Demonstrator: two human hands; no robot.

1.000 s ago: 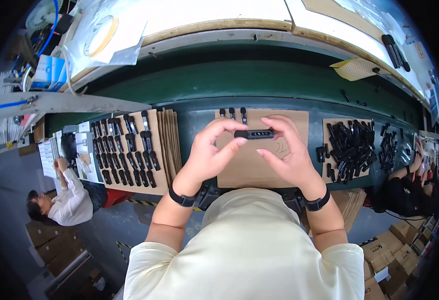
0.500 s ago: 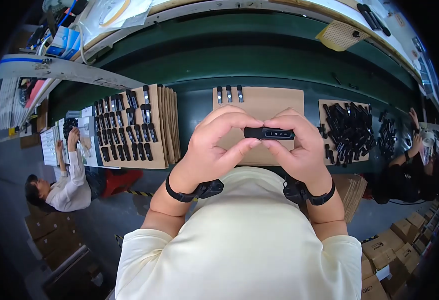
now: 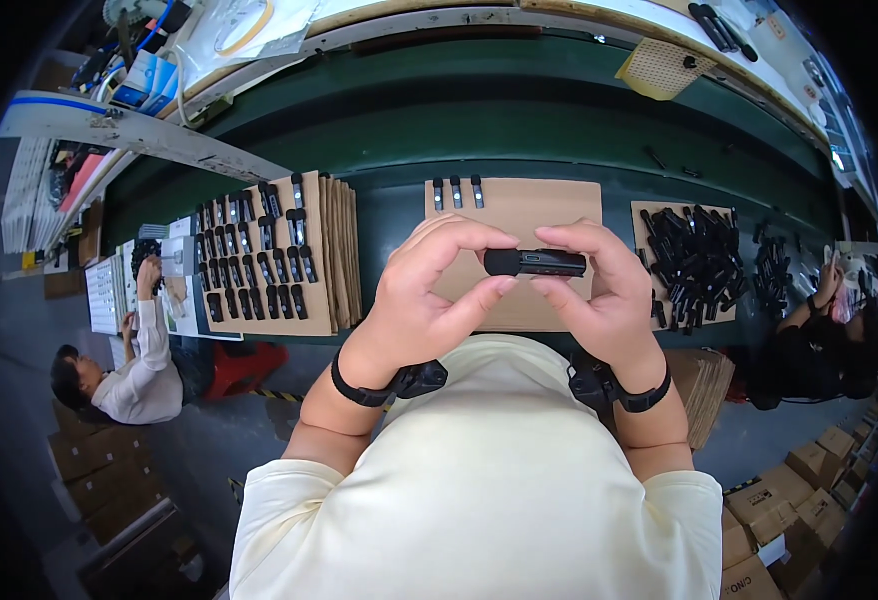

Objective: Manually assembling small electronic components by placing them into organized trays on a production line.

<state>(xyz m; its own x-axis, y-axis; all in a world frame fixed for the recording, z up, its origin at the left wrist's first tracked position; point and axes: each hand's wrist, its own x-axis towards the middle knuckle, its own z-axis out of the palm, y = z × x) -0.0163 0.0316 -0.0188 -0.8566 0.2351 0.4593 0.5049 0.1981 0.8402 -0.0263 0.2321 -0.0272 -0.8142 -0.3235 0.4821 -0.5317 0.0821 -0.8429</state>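
A small black wireless microphone (image 3: 551, 263) with a foam tip is held level in front of my chest, the side with a small port slot facing up. My left hand (image 3: 439, 290) curls thumb and index finger about the foam end. At the other end, my right hand (image 3: 604, 290) curves round the body, thumb below and index finger above, their tips slightly off its edges. Under both hands lies a cardboard sheet (image 3: 519, 205); three similar microphones (image 3: 456, 192) stand in a row at its far left corner.
To the left, a stack of cardboard sheets (image 3: 337, 250) bears rows of microphones (image 3: 249, 250). On the right, a heap of black microphones (image 3: 694, 265) lies on cardboard. Co-workers sit at both sides, one in a white sleeve (image 3: 154, 340). A shelf edge (image 3: 439, 18) runs along the far side.
The microphone has been rolled about its length: its row of small lights faced up before, the port side does now. My right fingertips have parted a little from my left ones.
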